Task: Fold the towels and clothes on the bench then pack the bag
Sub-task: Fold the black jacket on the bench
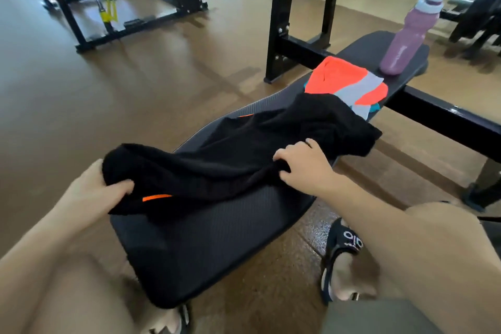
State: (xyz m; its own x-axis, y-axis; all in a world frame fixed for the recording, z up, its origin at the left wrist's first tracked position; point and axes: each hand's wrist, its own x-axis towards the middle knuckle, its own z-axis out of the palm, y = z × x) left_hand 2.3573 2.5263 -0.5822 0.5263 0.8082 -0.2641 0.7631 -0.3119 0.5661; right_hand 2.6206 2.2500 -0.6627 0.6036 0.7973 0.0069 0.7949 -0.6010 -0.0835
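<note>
Bare knees and a sandalled foot [342,260] frame the near end of the padded tabletop [206,247], which I take as the landmark. Across its middle lies a black garment [244,154] with orange trim, unfolded and bunched. Both hands are clenched on it: the left hand [92,192] grips its near-left corner, lifted off the tabletop's left edge, and the right hand [303,165] pinches a fold at the right edge.

Toward the tabletop's far end sits an orange and grey garment [349,84], its near edge under the black cloth, and beyond it a purple bottle [406,35] stands upright. No bag is in view.

Risks, as I judge them: pulling the black cloth could drag the orange garment along, and the far right corner, already hanging past the edge, could slide to the floor.
</note>
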